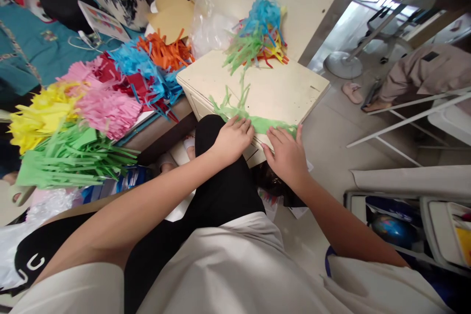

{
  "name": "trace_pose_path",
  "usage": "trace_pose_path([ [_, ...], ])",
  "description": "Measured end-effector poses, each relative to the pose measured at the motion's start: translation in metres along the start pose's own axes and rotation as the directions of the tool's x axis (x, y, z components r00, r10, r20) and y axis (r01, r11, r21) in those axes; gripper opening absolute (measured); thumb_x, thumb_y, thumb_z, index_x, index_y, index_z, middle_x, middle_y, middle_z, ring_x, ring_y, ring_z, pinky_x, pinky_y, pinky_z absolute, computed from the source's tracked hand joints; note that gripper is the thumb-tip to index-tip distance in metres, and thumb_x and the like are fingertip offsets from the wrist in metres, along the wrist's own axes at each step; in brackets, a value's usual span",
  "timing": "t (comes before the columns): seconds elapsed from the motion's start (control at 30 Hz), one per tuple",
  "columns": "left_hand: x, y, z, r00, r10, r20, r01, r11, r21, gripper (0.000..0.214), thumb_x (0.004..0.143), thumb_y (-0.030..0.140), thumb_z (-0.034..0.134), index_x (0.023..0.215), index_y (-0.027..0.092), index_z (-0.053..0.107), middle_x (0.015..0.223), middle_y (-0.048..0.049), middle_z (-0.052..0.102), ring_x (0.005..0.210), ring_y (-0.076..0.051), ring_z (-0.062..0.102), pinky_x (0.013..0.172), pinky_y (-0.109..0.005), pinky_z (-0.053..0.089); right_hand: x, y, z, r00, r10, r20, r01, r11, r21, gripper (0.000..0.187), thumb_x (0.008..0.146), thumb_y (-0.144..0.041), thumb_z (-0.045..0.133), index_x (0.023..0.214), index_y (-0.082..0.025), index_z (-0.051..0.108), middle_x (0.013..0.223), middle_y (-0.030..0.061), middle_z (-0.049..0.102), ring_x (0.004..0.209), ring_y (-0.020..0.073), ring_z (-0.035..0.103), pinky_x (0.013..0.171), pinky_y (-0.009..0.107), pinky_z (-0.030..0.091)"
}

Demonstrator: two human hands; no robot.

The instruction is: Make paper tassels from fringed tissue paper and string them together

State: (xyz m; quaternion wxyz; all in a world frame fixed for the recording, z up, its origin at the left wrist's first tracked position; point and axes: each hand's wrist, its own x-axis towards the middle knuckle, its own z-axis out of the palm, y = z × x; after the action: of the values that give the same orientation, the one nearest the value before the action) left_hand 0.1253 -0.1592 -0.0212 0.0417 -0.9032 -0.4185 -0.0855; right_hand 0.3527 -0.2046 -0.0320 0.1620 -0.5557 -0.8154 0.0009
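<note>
A band of light green tissue paper [270, 125] lies along the near edge of the small cream cabinet top [283, 91]. Its cut fringe spreads out at the left end. My left hand [235, 140] rests on the left part of the band, fingers together and laid over the paper. On the right part sits my right hand [287, 154], its fingers stretched out over the paper and its thumb apart. What is under both palms is hidden. Farther back on the cabinet stands a pile of blue, green, yellow and red fringed tissue [259, 29].
To the left, a bed edge bears fringed tissue bundles: green [73, 154], yellow [46, 113], pink [108, 108], blue [147, 68] and orange [165, 49]. Clear plastic [209, 32] lies behind the cabinet. Another person's leg [412, 76] and a white metal frame [390, 122] are at right.
</note>
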Motion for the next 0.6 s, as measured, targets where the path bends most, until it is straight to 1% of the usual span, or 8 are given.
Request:
trace_pose_path([
  [0.07, 0.000, -0.003, -0.005, 1.000, 0.016, 0.002, -0.016, 1.000, 0.006, 0.036, 0.118, 0.012, 0.048, 0.129, 0.013, 0.083, 0.154, -0.0203, 0.081, 0.141, -0.034, 0.078, 0.126, -0.055, 0.055, -0.003, 0.001, 0.002, 0.998, 0.016, -0.052, -0.014, 0.999, 0.036, 0.046, 0.120, -0.039, 0.047, 0.138, -0.019, 0.084, 0.141, 0.0192, 0.084, 0.139, 0.0404, 0.071, 0.146, 0.074, 0.023],
  [0.13, 0.002, -0.008, -0.009, 1.000, 0.012, 0.015, -0.012, 1.000, 0.000, 0.031, 0.118, 0.014, 0.052, 0.118, 0.016, 0.083, 0.144, -0.0168, 0.085, 0.131, -0.034, 0.079, 0.118, -0.055, 0.056, -0.002, 0.003, 0.003, 0.996, 0.034, -0.085, -0.029, 0.998, 0.059, 0.042, 0.119, -0.041, 0.049, 0.133, -0.022, 0.084, 0.126, 0.0167, 0.083, 0.127, 0.0382, 0.072, 0.144, 0.070, 0.030],
  [0.23, 0.005, -0.015, -0.011, 1.000, -0.005, 0.011, 0.006, 1.000, -0.023, 0.027, 0.117, 0.016, 0.057, 0.111, 0.018, 0.083, 0.131, -0.0148, 0.088, 0.125, -0.036, 0.075, 0.113, -0.058, 0.053, 0.004, 0.006, 0.004, 0.993, 0.043, -0.110, -0.036, 0.997, 0.067, 0.040, 0.118, -0.045, 0.052, 0.132, -0.025, 0.085, 0.115, 0.0138, 0.079, 0.120, 0.0372, 0.068, 0.138, 0.066, 0.036],
  [0.33, 0.008, -0.019, -0.012, 0.999, -0.018, -0.032, 0.015, 0.996, -0.085, 0.027, 0.116, 0.017, 0.057, 0.105, 0.021, 0.082, 0.118, -0.0143, 0.087, 0.126, -0.038, 0.070, 0.110, -0.059, 0.049, 0.012, 0.010, 0.001, 0.994, 0.053, -0.096, -0.045, 0.995, 0.084, 0.037, 0.117, -0.043, 0.054, 0.119, -0.026, 0.087, 0.109, 0.0129, 0.077, 0.117, 0.0362, 0.066, 0.124, 0.061, 0.042],
  [0.43, 0.015, -0.024, -0.012, 0.997, -0.068, -0.036, 0.062, 0.987, -0.151, 0.028, 0.117, 0.020, 0.057, 0.102, 0.022, 0.080, 0.109, -0.0139, 0.085, 0.124, -0.038, 0.067, 0.106, -0.058, 0.048, 0.021, 0.016, -0.003, 0.993, 0.104, -0.051, -0.097, 0.987, 0.131, 0.036, 0.117, -0.038, 0.054, 0.106, -0.024, 0.085, 0.109, 0.0135, 0.080, 0.115, 0.0353, 0.064, 0.110, 0.056, 0.041],
  [0.53, 0.027, -0.029, -0.012, 0.990, -0.138, 0.014, 0.137, 0.965, -0.223, 0.027, 0.116, 0.024, 0.058, 0.103, 0.021, 0.081, 0.112, -0.0146, 0.085, 0.122, -0.039, 0.066, 0.103, -0.057, 0.048, 0.032, 0.022, -0.006, 0.984, 0.177, 0.001, -0.174, 0.967, 0.186, 0.033, 0.115, -0.038, 0.055, 0.096, -0.023, 0.077, 0.111, 0.0142, 0.083, 0.115, 0.0356, 0.063, 0.101, 0.053, 0.036],
  [0.6, 0.035, -0.033, -0.010, 0.983, -0.177, 0.053, 0.185, 0.943, -0.275, 0.026, 0.115, 0.025, 0.060, 0.102, 0.020, 0.082, 0.116, -0.0155, 0.084, 0.124, -0.040, 0.066, 0.100, -0.055, 0.048, 0.040, 0.024, -0.007, 0.972, 0.230, 0.040, -0.233, 0.950, 0.206, 0.032, 0.113, -0.038, 0.056, 0.090, -0.023, 0.071, 0.108, 0.0142, 0.083, 0.114, 0.0358, 0.062, 0.097, 0.051, 0.034],
])
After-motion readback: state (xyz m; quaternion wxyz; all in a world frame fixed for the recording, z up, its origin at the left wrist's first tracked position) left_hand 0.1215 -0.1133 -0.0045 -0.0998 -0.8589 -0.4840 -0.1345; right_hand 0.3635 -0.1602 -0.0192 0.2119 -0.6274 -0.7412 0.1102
